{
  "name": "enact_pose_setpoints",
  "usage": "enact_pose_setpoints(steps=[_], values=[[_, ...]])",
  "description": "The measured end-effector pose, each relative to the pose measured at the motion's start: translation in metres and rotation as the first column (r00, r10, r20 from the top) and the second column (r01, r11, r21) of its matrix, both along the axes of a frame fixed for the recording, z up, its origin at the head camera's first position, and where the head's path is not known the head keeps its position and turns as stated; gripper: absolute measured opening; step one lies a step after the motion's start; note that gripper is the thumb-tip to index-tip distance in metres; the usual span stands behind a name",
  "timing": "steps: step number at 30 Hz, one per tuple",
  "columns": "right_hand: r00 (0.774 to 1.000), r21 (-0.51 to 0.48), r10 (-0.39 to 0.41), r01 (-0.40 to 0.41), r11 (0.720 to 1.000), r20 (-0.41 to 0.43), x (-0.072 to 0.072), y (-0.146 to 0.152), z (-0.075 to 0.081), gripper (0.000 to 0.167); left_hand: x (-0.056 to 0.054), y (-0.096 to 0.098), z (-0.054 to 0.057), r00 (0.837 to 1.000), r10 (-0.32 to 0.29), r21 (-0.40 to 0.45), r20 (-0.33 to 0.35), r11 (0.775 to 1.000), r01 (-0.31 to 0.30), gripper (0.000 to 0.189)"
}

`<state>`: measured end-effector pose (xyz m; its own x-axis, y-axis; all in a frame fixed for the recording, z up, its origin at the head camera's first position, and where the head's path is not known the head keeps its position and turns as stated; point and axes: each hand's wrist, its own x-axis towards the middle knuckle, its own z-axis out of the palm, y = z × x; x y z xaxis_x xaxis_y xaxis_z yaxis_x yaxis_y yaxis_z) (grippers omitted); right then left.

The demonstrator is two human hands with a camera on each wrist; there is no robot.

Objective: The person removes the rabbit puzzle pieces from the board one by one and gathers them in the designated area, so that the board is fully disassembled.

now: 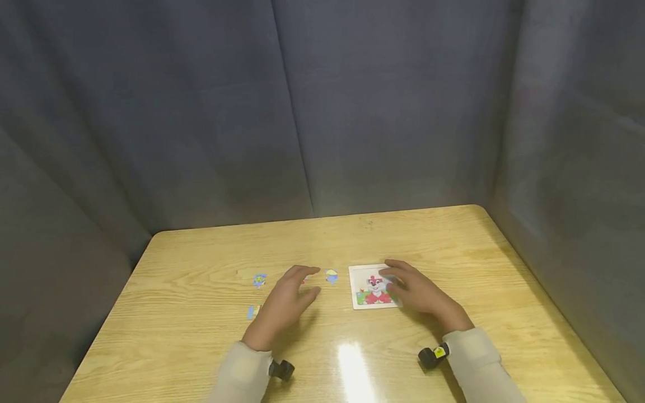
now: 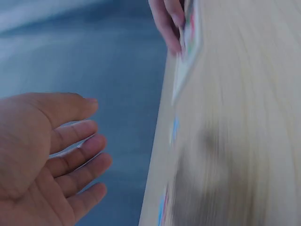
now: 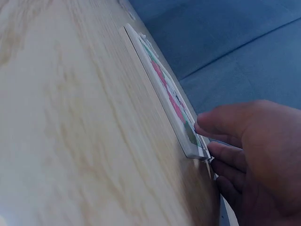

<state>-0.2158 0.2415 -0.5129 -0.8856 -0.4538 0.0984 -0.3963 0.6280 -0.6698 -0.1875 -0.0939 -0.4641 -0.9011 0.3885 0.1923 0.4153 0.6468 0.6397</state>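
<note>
here, the puzzle board (image 1: 361, 277) lies on the table (image 1: 171, 336); the right hand (image 1: 417, 291), fingers loosely spread, covers its three-o'clock edge, contact indeterminable. at the board's nine o'clock: the left hand (image 1: 286, 302), thumb and fingers parted, near a blue-and-yellow piece (image 1: 331, 275).

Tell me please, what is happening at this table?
A person works on a jigsaw. The right hand is at the right side of the white board, where part of a pink animal picture shows. The left hand holds nothing, above the table near loose pieces.
</note>
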Motion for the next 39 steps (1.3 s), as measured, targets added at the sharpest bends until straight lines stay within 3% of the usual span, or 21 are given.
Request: enact_pose_setpoints(steps=[5, 9, 15, 19, 25, 32, 39], values=[[1.000, -0.006, -0.007, 0.007, 1.000, 0.002, -0.003, -0.001, 0.001, 0.037, -0.009, 0.039, 0.002, 0.998, -0.065, 0.002, 0.005, 0.998, 0.065, 0.045], [1.000, 0.005, -0.010, 0.010, 1.000, -0.006, -0.005, -0.003, -0.002, 0.037, -0.017, 0.059, -0.004, 0.997, -0.075, -0.014, 0.023, 0.997, 0.076, 0.045], [0.999, 0.027, -0.025, 0.025, 0.999, -0.024, -0.001, -0.004, -0.003, 0.037, -0.026, 0.089, -0.017, 0.993, -0.089, -0.110, 0.076, 0.989, 0.097, 0.049], [0.999, 0.007, -0.022, 0.022, 1.000, -0.044, 0.000, -0.003, -0.001, 0.036, -0.028, 0.108, -0.019, 0.996, -0.053, -0.195, 0.068, 0.979, 0.066, 0.051], [0.999, -0.017, 0.008, -0.008, 1.000, -0.036, 0.002, -0.004, -0.002, 0.036, -0.029, 0.119, -0.030, 0.999, 0.006, -0.266, 0.051, 0.964, 0.008, 0.046], [0.999, -0.009, -0.012, 0.012, 1.000, -0.045, 0.002, -0.004, 0.000, 0.036, -0.030, 0.121, -0.033, 0.998, 0.009, -0.231, 0.065, 0.973, 0.006, 0.040], [0.999, -0.008, -0.007, 0.006, 1.000, -0.033, 0.002, -0.004, 0.000, 0.037, -0.029, 0.121, -0.036, 0.999, 0.003, -0.266, 0.034, 0.964, 0.007, 0.042]])
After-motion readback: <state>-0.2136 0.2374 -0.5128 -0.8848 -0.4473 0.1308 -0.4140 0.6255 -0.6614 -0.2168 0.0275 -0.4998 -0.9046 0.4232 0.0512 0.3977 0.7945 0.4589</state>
